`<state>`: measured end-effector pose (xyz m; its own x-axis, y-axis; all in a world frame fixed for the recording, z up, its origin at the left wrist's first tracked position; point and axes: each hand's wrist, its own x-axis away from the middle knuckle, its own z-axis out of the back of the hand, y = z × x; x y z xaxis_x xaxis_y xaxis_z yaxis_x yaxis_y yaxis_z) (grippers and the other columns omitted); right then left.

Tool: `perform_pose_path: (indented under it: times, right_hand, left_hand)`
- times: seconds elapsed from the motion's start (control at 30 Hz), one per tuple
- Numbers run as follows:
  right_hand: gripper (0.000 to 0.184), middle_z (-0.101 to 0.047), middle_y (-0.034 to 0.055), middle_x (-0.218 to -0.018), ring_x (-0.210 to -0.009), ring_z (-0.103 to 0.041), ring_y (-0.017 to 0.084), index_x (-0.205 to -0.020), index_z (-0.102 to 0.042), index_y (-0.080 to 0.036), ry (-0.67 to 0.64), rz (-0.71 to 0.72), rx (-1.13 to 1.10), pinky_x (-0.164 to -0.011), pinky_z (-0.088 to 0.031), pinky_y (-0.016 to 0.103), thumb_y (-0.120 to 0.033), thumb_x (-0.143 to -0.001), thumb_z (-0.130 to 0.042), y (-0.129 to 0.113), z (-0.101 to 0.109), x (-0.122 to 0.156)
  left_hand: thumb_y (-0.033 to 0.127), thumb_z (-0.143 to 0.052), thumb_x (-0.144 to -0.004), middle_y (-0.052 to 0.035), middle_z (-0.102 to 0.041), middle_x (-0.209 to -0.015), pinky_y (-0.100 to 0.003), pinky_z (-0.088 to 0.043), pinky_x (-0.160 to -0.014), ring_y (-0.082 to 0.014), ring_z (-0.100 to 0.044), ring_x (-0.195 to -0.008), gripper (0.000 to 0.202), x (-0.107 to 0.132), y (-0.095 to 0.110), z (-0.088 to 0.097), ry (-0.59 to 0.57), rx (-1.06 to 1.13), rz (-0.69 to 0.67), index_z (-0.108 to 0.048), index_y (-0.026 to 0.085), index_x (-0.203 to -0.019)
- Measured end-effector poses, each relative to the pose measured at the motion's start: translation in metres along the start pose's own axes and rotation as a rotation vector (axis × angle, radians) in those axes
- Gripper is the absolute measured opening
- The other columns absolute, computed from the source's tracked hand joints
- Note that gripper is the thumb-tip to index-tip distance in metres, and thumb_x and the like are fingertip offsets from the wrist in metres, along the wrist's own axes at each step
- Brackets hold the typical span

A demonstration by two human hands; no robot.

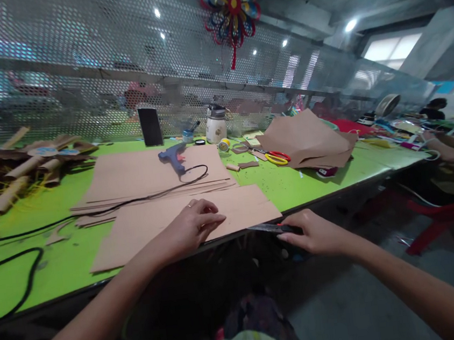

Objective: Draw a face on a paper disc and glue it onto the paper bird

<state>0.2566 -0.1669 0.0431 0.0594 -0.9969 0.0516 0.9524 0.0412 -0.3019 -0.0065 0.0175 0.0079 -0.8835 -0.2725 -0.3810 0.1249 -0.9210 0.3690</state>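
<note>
A tan sheet of paper or thin card (242,203) lies along the front edge of the green table. Over its front part is my left hand (200,221), palm down, with loosely bent fingers set a little apart and nothing visible between them. My right hand (312,231) is closed around the dark handle of a utility knife (267,228), just off the table's front edge. The knife's blade points left, close to the sheet's near edge; whether it touches the sheet I cannot tell.
Behind lie a stack of tan sheets (130,175), a blue glue gun (175,158) with a black cord, and red-and-yellow scissors (277,157). A bottle (215,125) stands farther back. Paper tubes (8,195) lie left. At far right shows another person's arm (450,149).
</note>
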Motion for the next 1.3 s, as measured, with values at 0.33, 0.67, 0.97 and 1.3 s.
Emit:
perform_pose_path:
  times: [0.33,0.67,0.97,1.3]
  right_hand:
    - [0.028,-0.074,0.0102,-0.083,-0.074,-0.065,0.021,-0.091,-0.072,-0.015,-0.010,0.007,-0.050,-0.067,-0.042,0.027,-0.036,-0.089,-0.054,-0.004,-0.004,-0.013]
    - [0.037,-0.074,0.0094,-0.102,-0.091,-0.067,0.027,-0.109,-0.070,-0.020,0.020,0.011,-0.124,-0.076,-0.045,0.030,-0.047,-0.090,-0.054,0.016,-0.005,-0.001]
    - [0.033,-0.072,0.0108,-0.091,-0.083,-0.065,0.026,-0.092,-0.070,-0.019,0.027,-0.120,-0.083,-0.071,-0.045,0.030,-0.049,-0.084,-0.057,0.025,-0.024,-0.008]
    - [0.030,-0.069,0.0096,-0.096,-0.089,-0.062,0.025,-0.098,-0.069,-0.017,-0.006,-0.022,-0.146,-0.073,-0.044,0.029,-0.042,-0.085,-0.059,0.025,-0.010,-0.012]
  left_hand:
    - [0.033,-0.043,-0.098,-0.0114,-0.058,-0.106,-0.037,-0.045,-0.087,-0.0224,-0.052,-0.099,0.031,-0.002,0.004,-0.002,0.018,-0.022,0.010,-0.069,0.023,-0.111]
    - [0.027,-0.041,-0.098,-0.0094,-0.056,-0.095,-0.033,-0.041,-0.078,-0.0214,-0.050,-0.091,0.030,-0.014,0.034,-0.009,0.055,-0.194,0.030,-0.068,0.020,-0.088]
    - [0.027,-0.049,-0.094,-0.0059,-0.061,-0.092,-0.032,-0.042,-0.080,-0.0189,-0.055,-0.087,0.020,0.005,0.020,0.021,-0.024,-0.203,0.003,-0.069,0.024,-0.097]
    - [0.025,-0.043,-0.097,-0.0079,-0.062,-0.119,-0.039,-0.041,-0.092,-0.0244,-0.052,-0.113,0.027,0.012,0.007,0.012,-0.003,-0.258,0.020,-0.060,0.026,-0.118]
